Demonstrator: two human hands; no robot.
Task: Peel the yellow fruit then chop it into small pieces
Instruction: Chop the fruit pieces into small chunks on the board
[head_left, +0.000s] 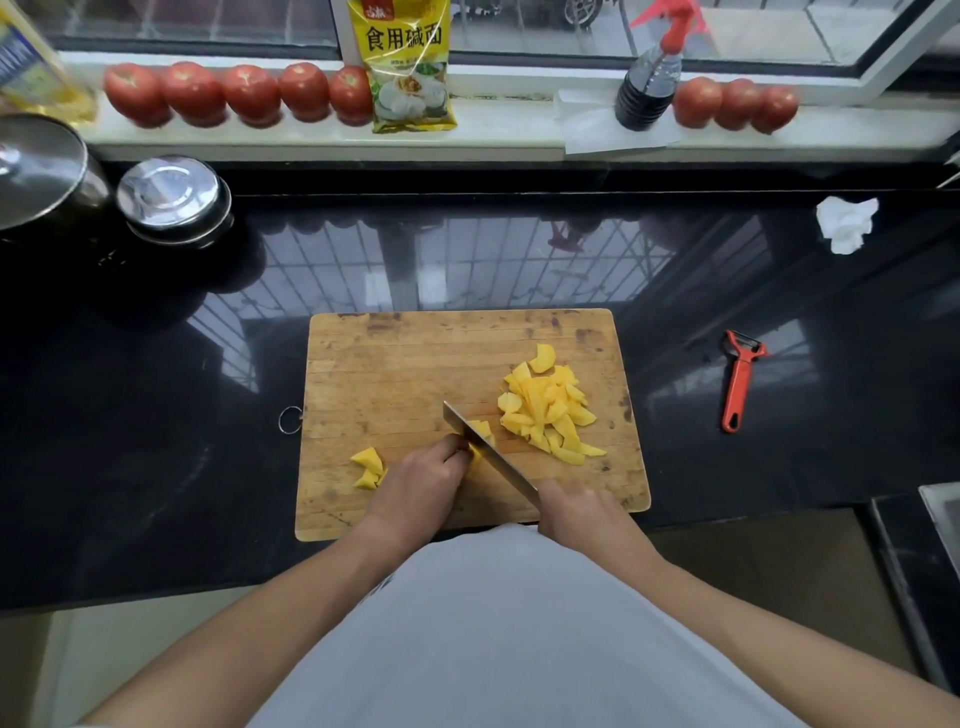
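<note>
A wooden cutting board (395, 364) lies on the black counter. A pile of cut yellow fruit pieces (548, 408) sits on its right half, and a few more pieces (369, 467) lie near the front left. My left hand (421, 488) holds down a small piece of yellow fruit (480, 431) with curled fingers, mostly hiding it. My right hand (582, 514) grips the handle of a knife (488, 447). Its blade stands on edge against the fruit, right beside my left fingers.
A red peeler (740, 379) lies on the counter right of the board. A crumpled white tissue (847, 223) is at the back right, two metal lidded pots (171, 200) at the back left. Tomatoes (249, 93), a yellow packet (408, 62) and a dark bottle (649, 83) line the windowsill.
</note>
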